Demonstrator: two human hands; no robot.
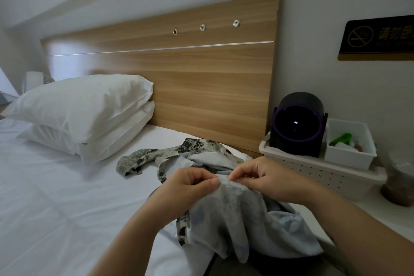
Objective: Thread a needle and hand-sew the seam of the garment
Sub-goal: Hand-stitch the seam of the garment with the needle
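Left hand (190,184) and right hand (264,179) pinch the garment (235,215) at the bed's (56,197) edge; a basket (313,170) holds a speaker (298,125) and box (349,155).

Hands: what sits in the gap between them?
In the head view, a raised fold of the garment bridges the gap; the left hand and right hand each pinch it.
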